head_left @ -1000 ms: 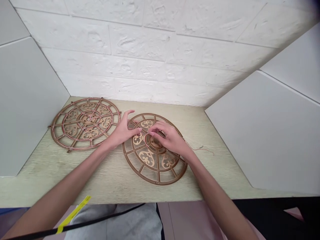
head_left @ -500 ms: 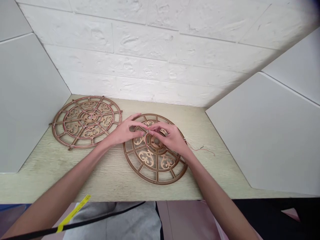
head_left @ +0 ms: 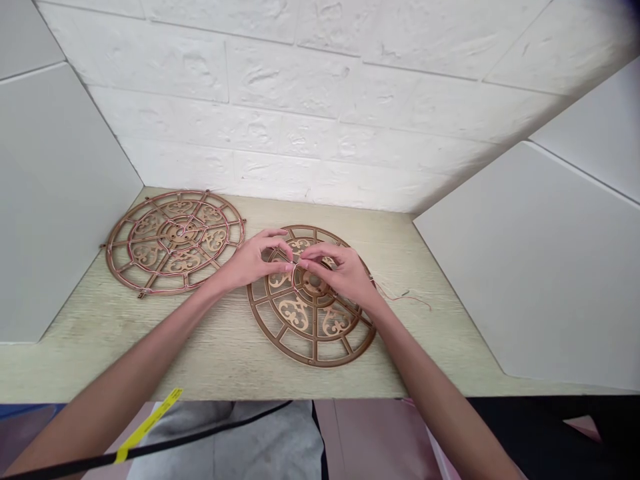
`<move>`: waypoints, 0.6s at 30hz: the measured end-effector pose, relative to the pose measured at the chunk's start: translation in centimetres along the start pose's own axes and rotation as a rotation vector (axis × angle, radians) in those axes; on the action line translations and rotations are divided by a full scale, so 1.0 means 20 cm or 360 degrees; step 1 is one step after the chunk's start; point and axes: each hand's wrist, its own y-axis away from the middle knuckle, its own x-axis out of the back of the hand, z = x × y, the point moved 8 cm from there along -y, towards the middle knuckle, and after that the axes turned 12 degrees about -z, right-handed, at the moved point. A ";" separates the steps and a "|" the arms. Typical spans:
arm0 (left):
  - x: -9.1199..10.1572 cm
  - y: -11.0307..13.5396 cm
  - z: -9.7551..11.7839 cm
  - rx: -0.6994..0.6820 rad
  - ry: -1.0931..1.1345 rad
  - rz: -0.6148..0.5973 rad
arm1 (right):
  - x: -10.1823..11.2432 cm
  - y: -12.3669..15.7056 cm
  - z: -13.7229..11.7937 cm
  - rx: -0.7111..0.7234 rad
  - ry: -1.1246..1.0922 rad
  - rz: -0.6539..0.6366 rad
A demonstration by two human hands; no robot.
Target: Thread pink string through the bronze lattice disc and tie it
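A round brown openwork disc with spokes, rings and scroll cut-outs lies flat on the table under my hands. My left hand pinches a thin reddish wire at the upper left of the hub, thumb against a curled fingertip. Right beside it, my right hand pinches the same spot between thumb and forefinger. From the fingertips the wire curves down along the inner ring. Loose wire ends trail over the table to the right of the disc. My fingertips partly hide the pinched section.
A second, similar disc, with reddish wire along its rings, lies at the left. The wooden table meets a white brick-patterned wall at the back. Grey panels stand at the left and right.
My left fingertips have curled in closer to the thumb, and the right fingers have shifted slightly. The disc lies in practically the same place.
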 end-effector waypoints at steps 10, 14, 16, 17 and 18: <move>-0.02 -0.01 0.01 -0.0031 0.0097 -0.0117 | 0.00 0.00 0.01 -0.0009 -0.0039 0.0034; -0.02 -0.01 0.01 -0.0014 0.0131 -0.0106 | 0.00 0.00 0.01 -0.0036 -0.0011 0.0030; -0.02 -0.01 0.00 0.0000 0.0124 -0.0091 | 0.00 0.00 0.01 -0.0041 -0.0003 0.0021; -0.01 -0.01 0.00 0.0004 0.0117 -0.0084 | 0.00 0.00 0.01 -0.0042 0.0004 0.0014; -0.01 -0.01 0.00 0.0005 0.0112 -0.0081 | 0.00 0.00 0.01 -0.0043 0.0014 0.0005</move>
